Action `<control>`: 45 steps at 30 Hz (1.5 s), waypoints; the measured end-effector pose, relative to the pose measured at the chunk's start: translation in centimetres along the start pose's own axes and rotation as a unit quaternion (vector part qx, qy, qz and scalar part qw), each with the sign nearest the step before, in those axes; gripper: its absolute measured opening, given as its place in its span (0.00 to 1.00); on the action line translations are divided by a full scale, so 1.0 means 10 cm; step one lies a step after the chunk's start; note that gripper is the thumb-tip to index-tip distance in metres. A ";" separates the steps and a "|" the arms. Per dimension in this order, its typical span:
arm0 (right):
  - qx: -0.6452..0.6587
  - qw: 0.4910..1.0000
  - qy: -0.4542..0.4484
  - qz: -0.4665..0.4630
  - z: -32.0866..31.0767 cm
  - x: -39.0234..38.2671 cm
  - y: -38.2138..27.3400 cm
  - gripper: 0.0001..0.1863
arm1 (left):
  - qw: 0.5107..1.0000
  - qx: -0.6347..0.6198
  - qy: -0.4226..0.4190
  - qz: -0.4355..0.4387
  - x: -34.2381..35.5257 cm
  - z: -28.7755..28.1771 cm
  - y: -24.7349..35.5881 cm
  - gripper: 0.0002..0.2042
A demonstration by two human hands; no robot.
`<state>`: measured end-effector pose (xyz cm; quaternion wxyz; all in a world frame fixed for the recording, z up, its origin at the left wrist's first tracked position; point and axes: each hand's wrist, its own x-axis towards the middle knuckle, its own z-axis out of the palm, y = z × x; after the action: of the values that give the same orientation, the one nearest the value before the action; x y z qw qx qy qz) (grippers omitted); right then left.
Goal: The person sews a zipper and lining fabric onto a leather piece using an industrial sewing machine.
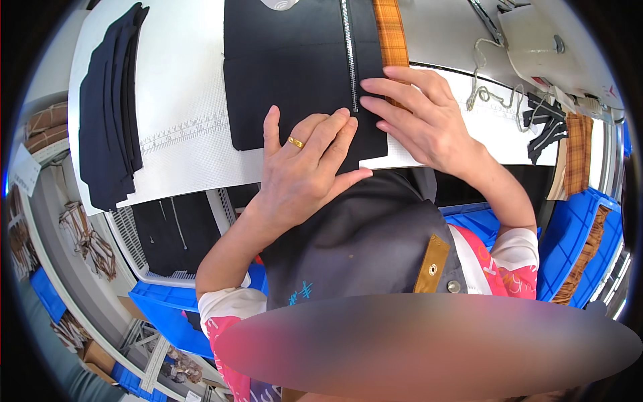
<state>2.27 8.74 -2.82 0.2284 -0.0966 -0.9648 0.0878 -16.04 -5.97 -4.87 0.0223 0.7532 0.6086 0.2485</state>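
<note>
A black fabric panel (288,80) lies flat on the white worktable (177,80), with a metal-toothed zipper (349,53) running along its right part. An orange plaid fabric strip (392,33) shows along the panel's right edge, partly under my right hand. My left hand (301,161), a gold ring on one finger, rests on the panel's near part. Its fingertips touch near the zipper's lower end, thumb stretched out. To the right, my right hand (432,124) lies with fingers spread over the panel's edge and the plaid strip, fingertips beside the zipper. Neither hand grips anything.
Stacked black fabric pieces (110,114) lie at the table's left. A sewing machine (562,50) stands far right, near a loose cord (482,94) and black zipper pieces (548,127). Below are a white basket (127,234) and a blue bin (552,244).
</note>
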 end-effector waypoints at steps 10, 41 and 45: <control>-0.001 0.998 -0.046 -0.033 0.07 0.01 0.02 0.24 | 0.998 -0.023 0.040 0.044 0.39 -0.08 -0.36 0.16; 0.024 0.998 -0.048 -0.029 0.07 0.07 0.11 0.25 | 0.999 0.005 0.040 0.027 1.02 0.11 -0.82 0.14; 0.030 0.998 -0.044 -0.031 0.09 0.07 0.14 0.25 | 1.000 -0.001 0.026 0.014 1.04 0.10 -0.81 0.13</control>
<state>1.47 10.15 -3.58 0.1916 -0.0556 -0.9732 0.1142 -21.60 6.06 -4.85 0.0039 0.7548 0.5981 0.2693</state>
